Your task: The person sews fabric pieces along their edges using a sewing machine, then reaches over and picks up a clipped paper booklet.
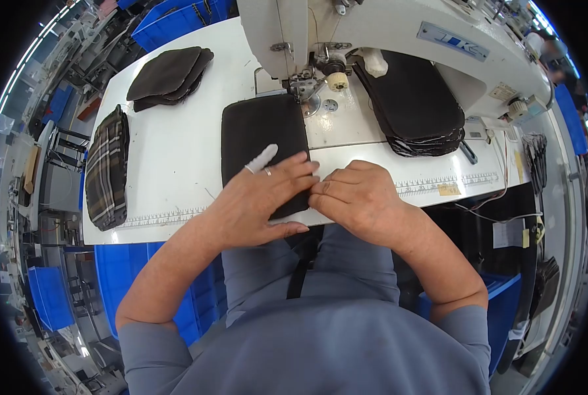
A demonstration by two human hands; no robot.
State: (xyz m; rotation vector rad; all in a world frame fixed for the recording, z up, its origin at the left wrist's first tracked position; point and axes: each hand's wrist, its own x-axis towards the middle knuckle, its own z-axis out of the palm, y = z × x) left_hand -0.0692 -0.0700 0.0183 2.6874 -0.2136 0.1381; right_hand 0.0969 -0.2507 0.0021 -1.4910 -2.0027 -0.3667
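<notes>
Dark panel (261,125): flat on the white table (175,151), long axis running from us toward the sewing machine (386,29);
Left hand (257,197): we lay it outstretched over the near half;
Right hand (360,201): just beside the left, nearer the right edge, forearm angled inward, fingers curled; we cannot tell if they pinch

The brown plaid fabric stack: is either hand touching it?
No, the left hand lies on the black fabric panel and the right hand at its edge, both away from the plaid stack.
</notes>
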